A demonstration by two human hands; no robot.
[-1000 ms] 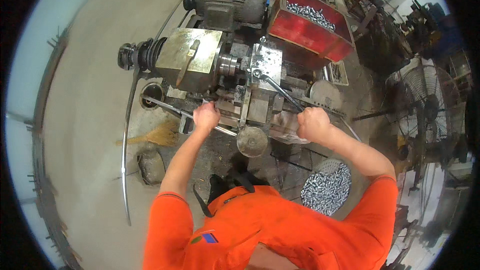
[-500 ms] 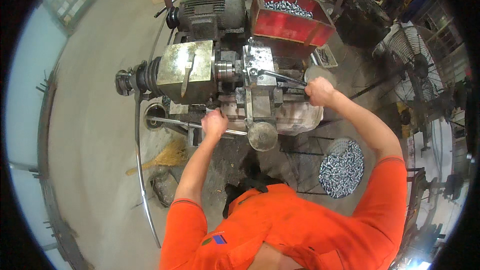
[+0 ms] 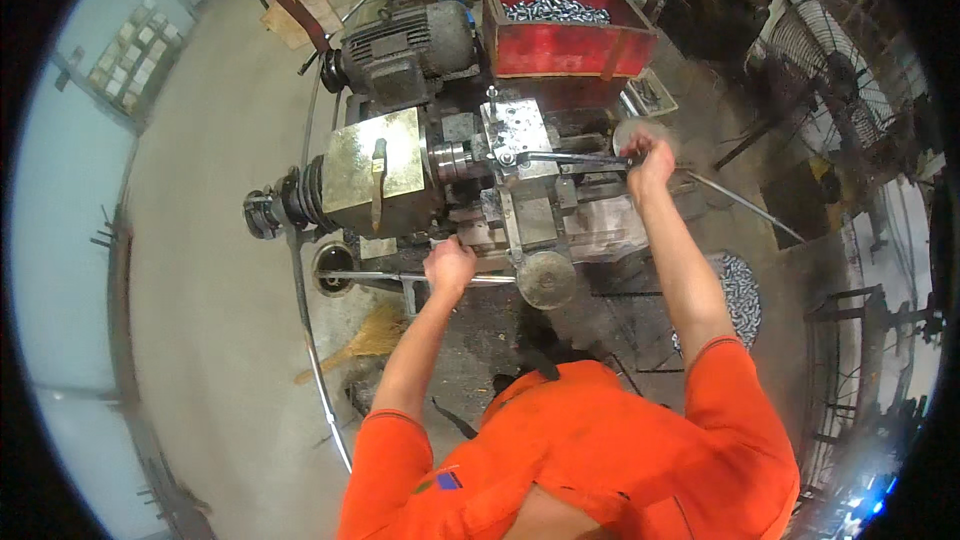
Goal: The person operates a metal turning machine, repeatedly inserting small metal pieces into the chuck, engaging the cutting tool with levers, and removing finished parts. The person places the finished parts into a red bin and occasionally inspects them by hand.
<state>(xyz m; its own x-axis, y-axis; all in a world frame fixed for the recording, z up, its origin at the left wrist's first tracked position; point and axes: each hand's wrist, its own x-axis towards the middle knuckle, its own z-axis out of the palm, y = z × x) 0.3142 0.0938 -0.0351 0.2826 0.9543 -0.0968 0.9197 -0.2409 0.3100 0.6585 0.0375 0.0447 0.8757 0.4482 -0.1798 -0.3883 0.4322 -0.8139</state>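
Observation:
My right hand (image 3: 650,162) curls its fingers at the outer end of a dark lever (image 3: 575,157). This lever runs from a bolt on top of the steel tool block (image 3: 519,124) of a lathe-like machine. My left hand (image 3: 450,266) is closed at the machine's near side, below the headstock (image 3: 378,165); whatever it grips is hidden under the fingers. A shiny rod (image 3: 490,279) passes by the left wrist toward a round metal disc (image 3: 547,280). A brush with a wooden handle (image 3: 378,202) lies on the headstock. Beside the tool block is the round chuck (image 3: 452,161).
Behind the tool block stands a red bin (image 3: 560,61) of small metal parts, beside a motor (image 3: 410,45). More parts fill a round container (image 3: 741,295) by my right arm. A straw broom (image 3: 362,342) lies on the floor at left; a caged fan (image 3: 835,70) stands at right.
The whole view has shifted and turned slightly. My right hand's grip at the lever end looks looser, with fingers raised more. My left hand stays closed at the machine's near side.

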